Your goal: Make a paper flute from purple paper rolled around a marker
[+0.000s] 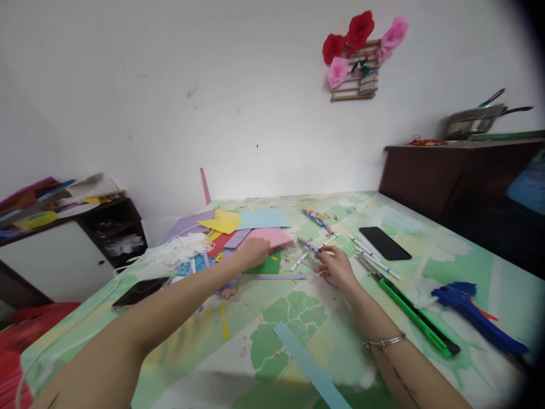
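My left hand (254,254) is curled over the pink paper (268,236), just above a green sheet (271,264); what its hidden fingertips hold cannot be made out. My right hand (338,268) has its fingertips closed on the near end of a slim purple stick with dark spots (306,244). Beneath that stick lies a white marker (301,261). Several more white markers (374,258) are to the right of this hand. A thin lilac paper strip (279,277) lies between the hands.
A green utility knife (419,315), a blue glue gun (479,315) and a black phone (385,243) are on the right. Left are white string (179,250), coloured papers (225,222) and another dark phone (140,291). A light-blue strip (310,363) lies in front.
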The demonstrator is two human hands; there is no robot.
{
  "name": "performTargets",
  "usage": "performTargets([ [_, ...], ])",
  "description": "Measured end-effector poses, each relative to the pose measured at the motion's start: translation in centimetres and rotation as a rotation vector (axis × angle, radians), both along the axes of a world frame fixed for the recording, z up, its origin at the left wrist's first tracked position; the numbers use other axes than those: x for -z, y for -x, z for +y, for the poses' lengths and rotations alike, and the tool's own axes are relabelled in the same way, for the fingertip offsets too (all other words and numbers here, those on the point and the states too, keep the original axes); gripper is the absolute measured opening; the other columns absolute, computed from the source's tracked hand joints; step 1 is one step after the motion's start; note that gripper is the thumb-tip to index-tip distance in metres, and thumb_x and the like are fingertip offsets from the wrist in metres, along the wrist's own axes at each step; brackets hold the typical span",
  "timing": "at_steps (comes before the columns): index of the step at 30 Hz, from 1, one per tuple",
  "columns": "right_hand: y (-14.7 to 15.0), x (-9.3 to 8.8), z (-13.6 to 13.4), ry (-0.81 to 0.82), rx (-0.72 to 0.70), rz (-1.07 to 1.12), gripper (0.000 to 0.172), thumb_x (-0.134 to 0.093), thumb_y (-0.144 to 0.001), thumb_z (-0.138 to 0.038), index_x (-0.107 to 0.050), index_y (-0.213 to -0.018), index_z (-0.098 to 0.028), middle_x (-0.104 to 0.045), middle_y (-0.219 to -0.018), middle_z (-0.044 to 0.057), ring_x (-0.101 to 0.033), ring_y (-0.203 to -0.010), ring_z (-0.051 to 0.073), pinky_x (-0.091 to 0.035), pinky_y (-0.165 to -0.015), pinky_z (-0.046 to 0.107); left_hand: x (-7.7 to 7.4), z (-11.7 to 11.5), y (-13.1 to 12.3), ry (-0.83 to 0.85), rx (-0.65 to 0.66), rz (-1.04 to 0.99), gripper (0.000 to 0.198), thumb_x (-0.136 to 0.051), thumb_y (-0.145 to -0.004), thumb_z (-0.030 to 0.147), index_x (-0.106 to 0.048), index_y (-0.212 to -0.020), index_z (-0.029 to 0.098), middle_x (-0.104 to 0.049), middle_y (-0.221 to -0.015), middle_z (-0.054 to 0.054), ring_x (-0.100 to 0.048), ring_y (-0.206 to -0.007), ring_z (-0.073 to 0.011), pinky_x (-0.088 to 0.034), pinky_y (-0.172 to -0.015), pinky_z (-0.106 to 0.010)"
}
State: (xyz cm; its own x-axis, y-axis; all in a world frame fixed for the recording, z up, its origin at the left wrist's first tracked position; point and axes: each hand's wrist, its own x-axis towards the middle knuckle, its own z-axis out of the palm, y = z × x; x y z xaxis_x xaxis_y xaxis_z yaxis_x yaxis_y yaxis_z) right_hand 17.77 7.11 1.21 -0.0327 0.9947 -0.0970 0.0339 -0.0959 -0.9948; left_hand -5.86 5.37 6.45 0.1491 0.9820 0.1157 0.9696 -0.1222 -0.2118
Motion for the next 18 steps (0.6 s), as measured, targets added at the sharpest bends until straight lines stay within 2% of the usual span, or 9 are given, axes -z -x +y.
performTargets([
  [3,-0.3,-0.1,-0.1,-0.065,0.061,-0.066,0.04,-0.054,-0.077,-0.03,-0.045,-0.115,-0.02,-0.052,-0.126,0.014,-0.063,-0.051,0.01,-0.043,-0.038,0.02,-4.8,2.6,2.4,-0.154,-0.122,-0.066,0.032,-0.041,-0.086,0.03,-0.061,-0.098,0.009,-0.065,-0.092,-0.02,-0.062,-0.089,-0.0302,-0.046,-0.074,-0.039],
  [5,-0.5,-0.2,-0.2,-0.121,0.072,-0.116,0.04,-0.053,-0.078,-0.031,-0.045,-0.115,-0.02,-0.046,-0.132,0.013,-0.064,-0.055,0.01,-0.045,-0.04,0.021,-8.4,4.5,4.5,-0.246,-0.216,-0.121,0.031,-0.038,-0.086,0.027,-0.06,-0.099,0.008,-0.065,-0.093,-0.02,-0.062,-0.088,-0.0288,-0.046,-0.074,-0.038],
  [7,-0.4,-0.5,-0.4,-0.187,0.036,-0.177,0.032,-0.053,-0.077,-0.031,-0.051,-0.107,-0.019,-0.055,-0.122,0.011,-0.063,-0.056,0.01,-0.045,-0.044,0.021,-11.5,6.0,6.7,-0.315,-0.293,-0.175,0.028,-0.04,-0.084,0.023,-0.059,-0.097,0.007,-0.065,-0.089,-0.019,-0.061,-0.085,-0.0274,-0.046,-0.074,-0.038],
  [9,-0.1,-0.8,-0.8,-0.259,-0.071,-0.239,0.02,-0.056,-0.075,-0.029,-0.059,-0.092,-0.017,-0.065,-0.095,0.006,-0.062,-0.056,0.012,-0.045,-0.048,0.021,-13.6,6.7,8.5,-0.399,-0.327,-0.214,0.028,-0.036,-0.085,0.018,-0.057,-0.101,0.009,-0.063,-0.094,-0.017,-0.059,-0.088,-0.0262,-0.045,-0.077,-0.038],
  [11,0.2,-1.2,-1.6,-0.312,-0.218,-0.281,0.011,-0.061,-0.071,-0.028,-0.062,-0.074,-0.017,-0.065,-0.068,0.001,-0.059,-0.056,0.013,-0.044,-0.052,0.022,-14.7,6.6,9.6,-0.455,-0.316,-0.243,0.028,-0.035,-0.085,0.016,-0.055,-0.104,0.011,-0.063,-0.098,-0.015,-0.058,-0.091,-0.0243,-0.043,-0.08,-0.037],
  [13,0.6,-1.8,-3.0,-0.371,-0.391,-0.351,0.013,-0.066,-0.068,-0.03,-0.063,-0.064,-0.018,-0.062,-0.058,-0.001,-0.057,-0.056,0.014,-0.041,-0.054,0.023,-15.1,6.0,10.3,-0.477,-0.265,-0.264,0.027,-0.038,-0.085,0.016,-0.054,-0.107,0.014,-0.063,-0.097,-0.012,-0.058,-0.091,-0.0214,-0.043,-0.083,-0.035],
  [14,0.8,-2.1,-3.9,-0.407,-0.476,-0.421,0.016,-0.067,-0.067,-0.033,-0.062,-0.062,-0.018,-0.062,-0.058,0.0,-0.056,-0.056,0.014,-0.04,-0.054,0.023,-15.2,5.6,10.6,-0.477,-0.234,-0.272,0.027,-0.041,-0.085,0.016,-0.053,-0.109,0.015,-0.064,-0.095,-0.009,-0.058,-0.091,-0.0199,-0.042,-0.083,-0.033],
  [16,1.1,-2.6,-6.0,-0.518,-0.619,-0.715,0.024,-0.063,-0.071,-0.041,-0.064,-0.067,-0.017,-0.064,-0.065,0.004,-0.057,-0.061,0.017,-0.036,-0.054,0.025,-15.2,4.8,11.3,-0.476,-0.183,-0.282,0.031,-0.047,-0.083,0.017,-0.05,-0.114,0.017,-0.065,-0.091,-0.006,-0.058,-0.089,-0.0176,-0.042,-0.083,-0.03],
  [18,1.4,-2.9,-8.4,-0.558,-0.597,-1.005,0.034,-0.066,-0.066,-0.047,-0.064,-0.077,-0.015,-0.066,-0.08,0.01,-0.059,-0.073,0.023,-0.034,-0.057,0.027,-15.4,4.0,12.2,-0.459,-0.143,-0.251,0.034,-0.05,-0.082,0.018,-0.05,-0.116,0.016,-0.066,-0.089,-0.004,-0.059,-0.088,-0.0167,-0.042,-0.083,-0.029],
])
